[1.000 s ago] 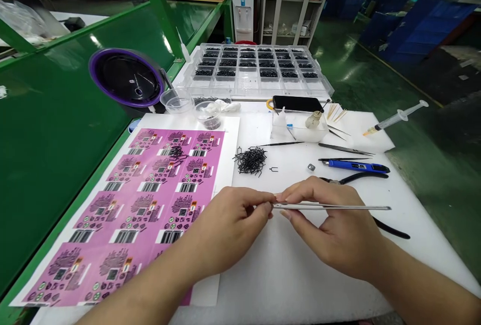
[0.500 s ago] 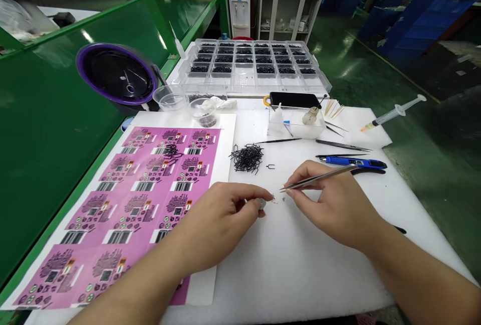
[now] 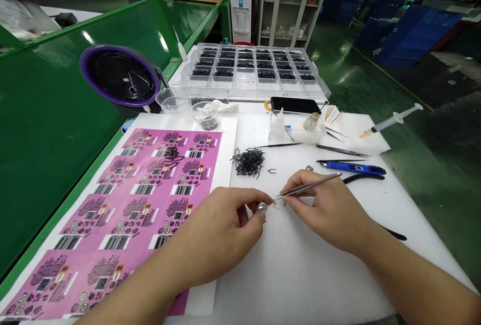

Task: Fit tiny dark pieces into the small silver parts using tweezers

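Observation:
In my right hand (image 3: pixel 323 209) is a pair of metal tweezers (image 3: pixel 310 185), gripped like a pen with the tips pointing left. Those tips are close to my left index fingertip, above a scatter of tiny parts (image 3: pixel 275 204) on the white mat. Between the thumb and fingers of my left hand (image 3: pixel 221 229) sits a small shiny metal piece (image 3: pixel 262 207); its exact kind is unclear. Beyond my hands lies a pile of black fork-shaped pieces (image 3: pixel 249 162), with a single forked piece (image 3: pixel 271 171) apart from it.
A pink printed sheet (image 3: pixel 143 184) covers the left side, with more black pieces on it. A compartment tray (image 3: pixel 246 80) stands at the back. To the right lie a blue utility knife (image 3: pixel 353 167), pliers (image 3: pixel 364 176) and a syringe (image 3: pixel 393 120). A phone (image 3: pixel 295 105) rests behind a small clear box.
The tweezers' tips have shifted left and slightly down, closer to my left index fingertip. The metal piece in my left hand has turned and shows more. The camera view has shifted slightly.

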`<move>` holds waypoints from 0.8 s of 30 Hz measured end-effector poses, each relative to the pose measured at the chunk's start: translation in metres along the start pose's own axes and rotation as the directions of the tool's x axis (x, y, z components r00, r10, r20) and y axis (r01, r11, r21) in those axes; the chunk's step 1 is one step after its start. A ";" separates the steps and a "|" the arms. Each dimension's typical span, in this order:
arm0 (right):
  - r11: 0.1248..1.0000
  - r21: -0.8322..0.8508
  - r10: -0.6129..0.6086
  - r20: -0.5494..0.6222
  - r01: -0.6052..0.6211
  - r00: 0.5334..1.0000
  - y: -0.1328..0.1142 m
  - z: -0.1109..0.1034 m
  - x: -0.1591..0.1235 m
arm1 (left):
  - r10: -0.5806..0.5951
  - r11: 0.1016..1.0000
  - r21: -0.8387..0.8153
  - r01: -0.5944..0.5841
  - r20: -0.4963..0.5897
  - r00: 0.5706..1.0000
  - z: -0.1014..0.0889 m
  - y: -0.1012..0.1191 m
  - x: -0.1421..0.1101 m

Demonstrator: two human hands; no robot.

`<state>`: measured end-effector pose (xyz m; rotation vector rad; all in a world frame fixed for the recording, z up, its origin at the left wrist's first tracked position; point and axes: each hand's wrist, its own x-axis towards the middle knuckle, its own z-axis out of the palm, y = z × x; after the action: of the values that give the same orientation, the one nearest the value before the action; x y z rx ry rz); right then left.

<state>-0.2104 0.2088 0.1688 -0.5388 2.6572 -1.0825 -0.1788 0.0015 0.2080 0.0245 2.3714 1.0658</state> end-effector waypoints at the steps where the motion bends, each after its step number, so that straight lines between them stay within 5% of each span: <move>1: 1.000 -0.001 0.001 0.003 -0.001 1.000 0.000 0.000 0.000 | 0.001 1.000 0.000 -0.001 -0.004 1.000 0.000 0.001 0.000; 24: 1.000 0.007 0.017 0.014 -0.017 1.000 -0.003 0.000 0.001 | 0.018 0.999 0.033 -0.019 0.025 1.000 -0.002 0.000 0.002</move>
<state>-0.2110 0.2063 0.1703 -0.5190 2.6402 -1.0787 -0.1816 0.0008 0.2083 0.0713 2.3706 1.0293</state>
